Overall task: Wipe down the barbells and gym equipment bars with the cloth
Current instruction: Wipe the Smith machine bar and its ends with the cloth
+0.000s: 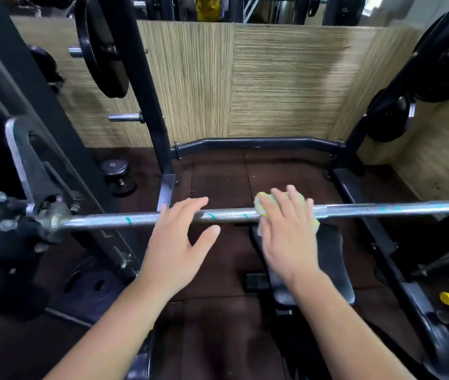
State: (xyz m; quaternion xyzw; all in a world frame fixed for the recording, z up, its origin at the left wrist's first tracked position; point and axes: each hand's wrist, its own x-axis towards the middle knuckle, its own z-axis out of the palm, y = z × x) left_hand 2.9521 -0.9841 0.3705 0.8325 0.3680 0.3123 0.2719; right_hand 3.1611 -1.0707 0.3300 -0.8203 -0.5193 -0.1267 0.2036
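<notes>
A chrome barbell [231, 215] with small green marks runs across the view at waist height, fixed into a guide hook at the left. My right hand [289, 231] lies over a yellow-green cloth [260, 204] and holds it wrapped around the bar's middle. My left hand [179, 242] hovers over the bar just left of the cloth, fingers spread and straight, fingertips beyond the bar; I cannot tell whether it touches the metal.
A black bench pad [335, 259] sits under the bar. Black rack uprights [146, 100] carry weight plates [102, 50] at left and right [448, 58]. A dumbbell [117, 176] and a flat plate [94, 283] lie on the dark floor. A low crossbar [256, 142] spans the back.
</notes>
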